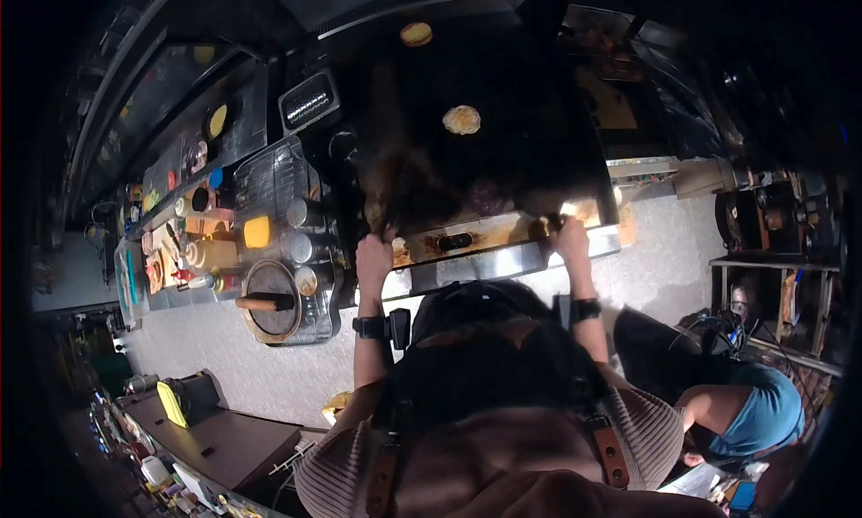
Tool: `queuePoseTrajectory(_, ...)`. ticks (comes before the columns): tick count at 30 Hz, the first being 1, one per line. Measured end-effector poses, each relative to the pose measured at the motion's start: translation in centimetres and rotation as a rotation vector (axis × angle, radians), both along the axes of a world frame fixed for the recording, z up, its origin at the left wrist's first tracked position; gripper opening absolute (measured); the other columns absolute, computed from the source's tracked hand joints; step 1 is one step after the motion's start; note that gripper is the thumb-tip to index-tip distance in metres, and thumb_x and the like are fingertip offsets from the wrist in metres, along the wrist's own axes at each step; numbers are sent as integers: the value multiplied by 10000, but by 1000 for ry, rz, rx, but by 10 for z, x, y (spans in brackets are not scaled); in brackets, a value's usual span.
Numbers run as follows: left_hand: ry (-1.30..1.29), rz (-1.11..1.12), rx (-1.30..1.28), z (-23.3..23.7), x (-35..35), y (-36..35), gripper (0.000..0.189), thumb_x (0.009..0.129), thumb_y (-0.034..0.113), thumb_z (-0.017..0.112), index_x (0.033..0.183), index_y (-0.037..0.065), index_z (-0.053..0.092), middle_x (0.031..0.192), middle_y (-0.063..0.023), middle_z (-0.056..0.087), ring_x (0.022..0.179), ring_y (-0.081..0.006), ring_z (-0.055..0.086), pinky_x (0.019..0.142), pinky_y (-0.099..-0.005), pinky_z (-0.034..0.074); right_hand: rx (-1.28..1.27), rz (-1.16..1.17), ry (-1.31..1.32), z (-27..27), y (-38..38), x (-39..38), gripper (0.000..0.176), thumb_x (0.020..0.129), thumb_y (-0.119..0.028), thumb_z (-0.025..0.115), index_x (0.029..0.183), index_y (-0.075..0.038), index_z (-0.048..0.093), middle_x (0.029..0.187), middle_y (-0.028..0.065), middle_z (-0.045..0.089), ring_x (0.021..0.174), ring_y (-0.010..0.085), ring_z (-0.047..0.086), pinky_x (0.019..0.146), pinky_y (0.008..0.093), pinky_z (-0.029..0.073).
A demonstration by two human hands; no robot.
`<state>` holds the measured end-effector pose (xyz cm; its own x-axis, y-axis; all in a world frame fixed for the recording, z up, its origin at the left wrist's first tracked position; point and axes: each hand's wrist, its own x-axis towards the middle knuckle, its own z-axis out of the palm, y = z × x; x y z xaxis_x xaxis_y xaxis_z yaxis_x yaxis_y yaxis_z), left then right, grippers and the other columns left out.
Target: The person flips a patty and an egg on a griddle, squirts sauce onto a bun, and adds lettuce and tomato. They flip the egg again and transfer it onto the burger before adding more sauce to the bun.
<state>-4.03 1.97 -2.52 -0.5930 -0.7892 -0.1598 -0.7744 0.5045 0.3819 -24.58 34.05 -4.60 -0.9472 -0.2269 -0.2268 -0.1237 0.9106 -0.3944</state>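
Both hands are at the front edge of a dark flat griddle (521, 87). My left hand (374, 256) is closed near the griddle's left front corner; something thin and dark seems to run forward from it, too dim to name. Towards the right front, my right hand (571, 238) is closed too, with a dark bit at its fingers that I cannot make out. A pale round patty (461, 120) lies on the middle of the griddle, and a bun-like round (416, 34) sits near its back edge. A stained metal front ledge (485, 232) runs between the hands.
Left of the griddle, a wire rack (265, 177) carries metal cups (305, 247), yellow cheese (257, 232) and a round lid with a wooden handle (256, 303). Bottles (214, 251) crowd the counter beyond. Another person in a blue shirt (763, 406) is behind at right.
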Motion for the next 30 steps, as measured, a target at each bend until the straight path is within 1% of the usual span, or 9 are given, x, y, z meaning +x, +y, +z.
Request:
queuePoseTrajectory(3,6,-140,-89,12,-50,-5,494,888,443,501,850,-28,645,876,-291,618,885,-443,595,821,-484,467,-21,-1,4,0,0,1,304,745,-226,671,892,34,616,867,245,635,854,384,630,773,449,510)
queuePoseTrajectory(7,121,-284,-318,-11,-117,-12,424,898,379,498,846,-14,649,889,-259,626,894,-401,606,808,-465,483,-38,16,69,-27,8,1,284,744,-222,676,892,15,621,853,237,639,823,386,634,751,445,514)
queuePoseTrajectory(10,88,-363,-385,-22,-146,-18,393,903,355,492,857,-3,647,915,-241,627,909,-388,604,802,-458,490,-32,46,261,-51,11,6,248,730,-183,666,896,-4,624,825,228,639,791,384,635,727,443,516)
queuePoseTrajectory(11,53,-395,-397,-20,-150,-17,386,905,350,490,863,0,645,923,-236,626,913,-386,602,800,-456,491,-57,45,231,-41,9,9,240,725,-168,658,898,-7,623,818,226,638,786,383,634,723,444,516)
queuePoseTrajectory(14,-168,-360,-221,-3,-161,-13,389,905,356,491,918,-8,627,989,-233,609,947,-387,586,815,-455,486,-101,-7,88,7,3,12,215,705,-106,619,900,-17,623,804,224,634,780,378,631,715,441,515)
queuePoseTrajectory(17,-55,-395,-355,-10,-160,-11,397,911,355,484,957,-17,614,989,-223,611,939,-392,586,807,-464,487,-188,-8,83,9,5,13,205,709,-104,615,892,-11,623,810,227,637,780,380,632,717,445,514)
queuePoseTrajectory(18,-115,-391,-323,-11,-160,-11,386,911,343,488,985,-18,602,992,-216,609,937,-393,586,801,-468,488,-197,-17,83,9,5,13,194,714,-101,612,883,-7,624,802,230,638,781,382,633,716,446,513)
queuePoseTrajectory(21,-55,-448,-367,-23,-159,-19,360,907,323,501,1012,-9,594,993,-213,607,934,-391,588,799,-465,489,-169,-7,68,-1,5,11,183,723,-99,604,881,-7,624,791,232,637,785,385,633,717,447,511)
queuePoseTrajectory(30,15,-531,-403,-18,-160,-24,309,895,282,526,1013,7,601,976,-200,610,910,-378,597,774,-455,495,-172,1,16,8,5,9,195,716,-75,612,900,-9,624,799,233,640,797,386,633,724,441,512)
